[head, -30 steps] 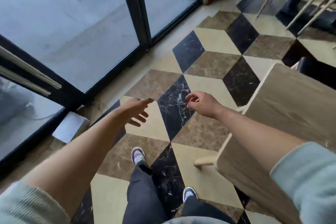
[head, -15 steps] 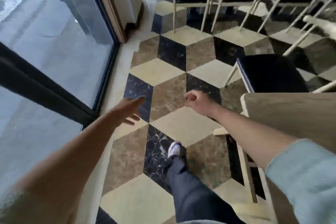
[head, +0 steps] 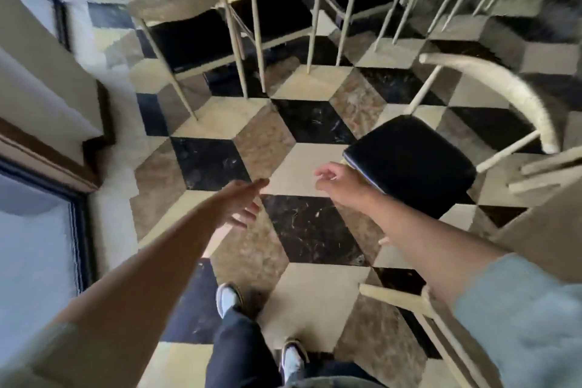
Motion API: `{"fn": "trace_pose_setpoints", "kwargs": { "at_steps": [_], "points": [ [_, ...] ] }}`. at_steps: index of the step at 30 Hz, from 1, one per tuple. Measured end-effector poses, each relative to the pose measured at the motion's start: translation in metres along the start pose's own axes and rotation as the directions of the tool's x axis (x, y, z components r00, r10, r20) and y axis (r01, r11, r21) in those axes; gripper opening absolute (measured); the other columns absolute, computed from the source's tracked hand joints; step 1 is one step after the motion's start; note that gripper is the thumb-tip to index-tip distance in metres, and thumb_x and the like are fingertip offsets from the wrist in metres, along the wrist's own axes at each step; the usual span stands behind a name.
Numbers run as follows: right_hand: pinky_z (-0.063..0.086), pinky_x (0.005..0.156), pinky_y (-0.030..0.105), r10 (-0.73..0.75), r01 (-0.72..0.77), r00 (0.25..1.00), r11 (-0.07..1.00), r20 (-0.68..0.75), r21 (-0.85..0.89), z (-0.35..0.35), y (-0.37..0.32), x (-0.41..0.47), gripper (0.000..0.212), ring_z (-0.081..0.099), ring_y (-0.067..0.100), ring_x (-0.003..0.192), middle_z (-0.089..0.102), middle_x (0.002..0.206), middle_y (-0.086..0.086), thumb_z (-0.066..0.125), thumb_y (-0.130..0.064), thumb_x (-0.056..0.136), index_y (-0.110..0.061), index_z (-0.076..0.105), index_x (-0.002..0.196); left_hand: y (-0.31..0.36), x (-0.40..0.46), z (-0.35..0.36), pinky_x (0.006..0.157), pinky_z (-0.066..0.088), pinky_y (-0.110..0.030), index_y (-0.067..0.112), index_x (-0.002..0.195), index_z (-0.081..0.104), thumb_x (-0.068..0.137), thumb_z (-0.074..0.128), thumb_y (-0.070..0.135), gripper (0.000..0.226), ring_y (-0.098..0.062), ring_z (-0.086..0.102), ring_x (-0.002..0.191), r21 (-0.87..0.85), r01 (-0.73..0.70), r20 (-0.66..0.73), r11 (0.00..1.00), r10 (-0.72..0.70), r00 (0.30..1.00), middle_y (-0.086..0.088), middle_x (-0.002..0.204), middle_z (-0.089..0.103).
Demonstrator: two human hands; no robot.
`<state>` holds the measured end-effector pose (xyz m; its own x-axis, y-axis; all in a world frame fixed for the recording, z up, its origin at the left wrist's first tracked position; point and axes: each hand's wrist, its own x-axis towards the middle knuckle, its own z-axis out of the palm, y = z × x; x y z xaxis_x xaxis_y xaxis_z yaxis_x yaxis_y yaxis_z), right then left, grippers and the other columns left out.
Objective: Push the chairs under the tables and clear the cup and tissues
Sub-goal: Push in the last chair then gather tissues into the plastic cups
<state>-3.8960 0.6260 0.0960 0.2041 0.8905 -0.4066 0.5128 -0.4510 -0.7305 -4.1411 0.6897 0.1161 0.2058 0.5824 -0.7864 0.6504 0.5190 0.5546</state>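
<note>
A chair with a black seat [head: 412, 164] and a curved cream backrest stands pulled out from the wooden table [head: 548, 249] at the right edge. My right hand [head: 341, 181] hovers just left of the seat's near corner, fingers loosely curled and holding nothing. My left hand [head: 242, 201] is stretched out over the floor with its fingers apart, empty. Several more cream-legged chairs with black seats [head: 201, 38] stand tucked at another table at the top. No cup or tissues are in view.
The patterned tile floor [head: 302, 173] stretches ahead. A wall corner with a dark skirting [head: 94, 123] juts in at the left, with a glass door [head: 34, 239] below it. My two feet [head: 228, 298] are at the bottom.
My view has swung right and forward, away from the glass doors. The black-seated chair and the chairs at the far table are now closer, and my right hand has come up beside the seat.
</note>
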Motion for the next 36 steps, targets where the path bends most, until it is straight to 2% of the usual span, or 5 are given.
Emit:
{"fn": "trace_pose_setpoints", "kwargs": {
  "at_steps": [15, 26, 30, 34, 36],
  "points": [
    [0.045, 0.080, 0.016, 0.383, -0.296, 0.851, 0.915, -0.360, 0.272, -0.181, -0.041, 0.263, 0.034, 0.065, 0.017, 0.109, 0.071, 0.121, 0.006, 0.070, -0.018, 0.091, -0.012, 0.069, 0.124, 0.393, 0.286, -0.083, 0.074, 0.060, -0.042, 0.011, 0.137, 0.053, 0.100, 0.045, 0.064, 0.065, -0.026, 0.069, 0.094, 0.501, -0.229, 0.362, 0.834, 0.039, 0.931, -0.009, 0.101, 0.070],
    [0.050, 0.094, 0.035, 0.612, -0.360, 0.655, 0.768, -0.443, 0.530, -0.344, 0.085, 0.403, 0.037, 0.066, 0.023, 0.113, 0.073, 0.122, 0.007, 0.065, -0.028, 0.095, -0.009, 0.068, 0.127, 0.652, 0.460, 0.101, 0.083, 0.058, -0.043, 0.017, 0.143, 0.051, 0.091, 0.041, 0.078, 0.081, -0.026, 0.067, 0.104, 0.690, -0.435, 0.535, 0.578, -0.003, 0.845, -0.011, 0.119, 0.068],
    [0.050, 0.099, 0.044, 0.771, -0.354, 0.491, 0.601, -0.404, 0.716, -0.387, 0.123, 0.404, 0.044, 0.066, 0.032, 0.111, 0.070, 0.123, 0.019, 0.062, -0.033, 0.096, 0.002, 0.065, 0.123, 0.715, 0.464, 0.201, 0.102, 0.048, -0.048, 0.012, 0.150, 0.045, 0.091, 0.045, 0.077, 0.088, -0.036, 0.057, 0.128, 0.749, -0.437, 0.570, 0.498, -0.148, 0.808, -0.020, 0.148, 0.055],
    [0.043, 0.075, 0.032, 0.900, -0.214, 0.293, 0.390, -0.322, 0.896, -0.417, 0.169, 0.416, 0.049, 0.058, 0.015, 0.082, 0.063, 0.100, 0.006, 0.062, -0.041, 0.096, -0.006, 0.061, 0.130, 0.753, 0.457, 0.318, 0.100, 0.052, -0.051, 0.003, 0.138, 0.059, 0.102, 0.048, 0.057, 0.066, -0.042, 0.061, 0.126, 0.725, -0.637, 0.665, 0.261, -0.028, 0.746, -0.021, 0.136, 0.063],
    [0.043, 0.074, 0.031, 0.920, -0.125, 0.246, 0.342, -0.305, 0.931, -0.433, 0.191, 0.429, 0.044, 0.063, 0.021, 0.093, 0.062, 0.102, 0.001, 0.066, -0.041, 0.094, -0.014, 0.058, 0.128, 0.759, 0.451, 0.372, 0.097, 0.051, -0.046, 0.007, 0.140, 0.058, 0.103, 0.048, 0.054, 0.061, -0.037, 0.061, 0.123, 0.685, -0.704, 0.723, 0.189, -0.054, 0.689, -0.014, 0.130, 0.063]
  ]
}}
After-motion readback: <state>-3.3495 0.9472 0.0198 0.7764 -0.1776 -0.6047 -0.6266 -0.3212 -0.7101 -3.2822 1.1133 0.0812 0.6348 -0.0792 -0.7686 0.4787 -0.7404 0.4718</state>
